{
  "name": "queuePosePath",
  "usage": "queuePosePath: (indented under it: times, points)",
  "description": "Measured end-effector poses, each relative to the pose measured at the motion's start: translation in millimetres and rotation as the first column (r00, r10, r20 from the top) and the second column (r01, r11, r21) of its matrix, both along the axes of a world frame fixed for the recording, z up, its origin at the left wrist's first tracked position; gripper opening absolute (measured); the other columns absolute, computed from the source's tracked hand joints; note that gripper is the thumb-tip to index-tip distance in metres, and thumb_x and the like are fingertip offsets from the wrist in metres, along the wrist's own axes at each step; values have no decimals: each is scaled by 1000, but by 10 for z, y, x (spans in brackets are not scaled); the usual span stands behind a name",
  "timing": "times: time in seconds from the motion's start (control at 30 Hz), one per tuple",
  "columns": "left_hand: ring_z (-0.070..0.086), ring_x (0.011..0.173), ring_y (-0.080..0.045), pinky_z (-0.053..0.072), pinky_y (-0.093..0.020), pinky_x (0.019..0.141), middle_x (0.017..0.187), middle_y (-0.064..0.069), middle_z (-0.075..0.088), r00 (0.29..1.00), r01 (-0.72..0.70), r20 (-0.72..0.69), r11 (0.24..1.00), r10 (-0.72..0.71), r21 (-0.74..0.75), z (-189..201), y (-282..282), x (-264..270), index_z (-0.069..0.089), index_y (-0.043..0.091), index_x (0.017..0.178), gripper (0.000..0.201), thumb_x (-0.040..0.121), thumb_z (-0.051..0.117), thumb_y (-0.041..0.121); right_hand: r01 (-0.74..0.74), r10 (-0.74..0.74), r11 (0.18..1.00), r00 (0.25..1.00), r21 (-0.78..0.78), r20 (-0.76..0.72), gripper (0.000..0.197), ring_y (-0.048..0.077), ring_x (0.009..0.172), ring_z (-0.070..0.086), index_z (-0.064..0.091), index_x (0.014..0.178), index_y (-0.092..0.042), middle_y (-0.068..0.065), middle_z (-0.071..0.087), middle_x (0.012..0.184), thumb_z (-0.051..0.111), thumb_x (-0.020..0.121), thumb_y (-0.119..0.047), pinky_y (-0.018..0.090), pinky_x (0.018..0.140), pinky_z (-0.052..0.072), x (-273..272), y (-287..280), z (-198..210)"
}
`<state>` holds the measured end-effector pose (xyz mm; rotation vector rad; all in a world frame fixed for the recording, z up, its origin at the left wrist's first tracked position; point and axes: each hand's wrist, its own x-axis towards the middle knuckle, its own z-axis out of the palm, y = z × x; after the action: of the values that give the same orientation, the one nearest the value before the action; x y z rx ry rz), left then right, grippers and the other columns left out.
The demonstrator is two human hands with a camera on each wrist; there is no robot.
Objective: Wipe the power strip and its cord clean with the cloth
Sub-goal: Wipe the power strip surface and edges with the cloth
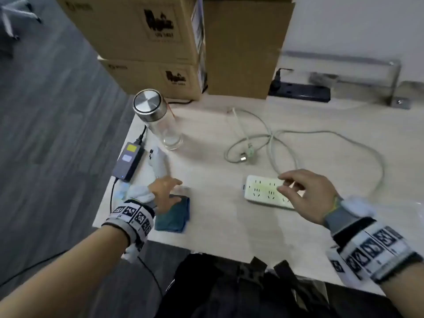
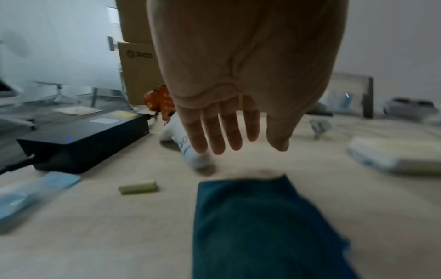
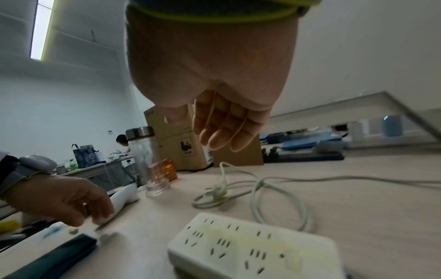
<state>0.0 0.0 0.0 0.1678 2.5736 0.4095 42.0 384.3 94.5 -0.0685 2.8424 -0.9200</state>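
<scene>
A white power strip (image 1: pixel 263 190) (image 3: pixel 253 247) with yellowish stains lies on the pale wooden table (image 1: pixel 229 228). Its grey-white cord (image 1: pixel 273 143) (image 3: pixel 257 190) loops behind it, the plug (image 1: pixel 246 154) lying inside the loop. A folded dark blue cloth (image 1: pixel 174 214) (image 2: pixel 257 226) lies flat near the table's front left. My left hand (image 1: pixel 167 193) (image 2: pixel 229 136) hovers just above the cloth with fingers straight, holding nothing. My right hand (image 1: pixel 298 191) (image 3: pixel 224 132) hangs over the strip's right half, fingers relaxed and empty.
A glass bottle with a steel lid (image 1: pixel 158 120) stands at the back left. A black power adapter (image 1: pixel 129 161) lies at the left edge, white items (image 1: pixel 158 166) beside it. Cardboard boxes (image 1: pixel 160 47) and a black power strip (image 1: pixel 300 90) line the back. A small green cylinder (image 2: pixel 138 186) lies near the cloth.
</scene>
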Motion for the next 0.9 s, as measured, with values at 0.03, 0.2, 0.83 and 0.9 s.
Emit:
queuePosePath:
  times: [0.03, 0.2, 0.83, 0.9]
  points:
    - [51, 118, -26, 43, -39, 100, 133, -3, 51, 998, 60, 28, 995, -58, -79, -53, -5, 26, 47, 23, 135, 53, 86, 66, 32, -15, 15, 1000, 999, -1, 35, 22, 9, 71, 59, 69, 102, -23, -13, 62, 86, 70, 82, -31, 28, 75, 49, -9, -93, -84]
    - [54, 104, -28, 48, -40, 87, 122, -3, 56, 982, 180, 126, 914, -143, -364, -211, 12, 24, 42, 34, 121, 41, 86, 57, 47, -15, 19, 999, 990, -30, 138, 23, 7, 74, 58, 66, 106, -28, -16, 58, 89, 66, 84, -35, 27, 78, 47, 90, -311, -216]
    - [64, 65, -14, 54, -31, 66, 74, 1, 68, 901, 167, 177, 695, -395, 699, 820, 2270, 149, 64, 16, 83, 7, 83, 71, 16, 96, -22, 915, 981, -391, 191, 66, -1, 102, 56, 44, 125, -52, -24, 56, 116, 74, 66, -53, 18, 86, 45, 605, 169, -324]
    - [62, 66, -8, 53, -28, 67, 74, 6, 68, 921, 151, 142, 669, -362, 728, 827, 2388, 125, 66, 17, 82, 5, 83, 70, 15, 168, -101, 883, 980, -438, 173, 28, 0, 80, 59, 59, 103, -42, -19, 64, 89, 72, 80, -32, 15, 71, 46, 588, 220, -299]
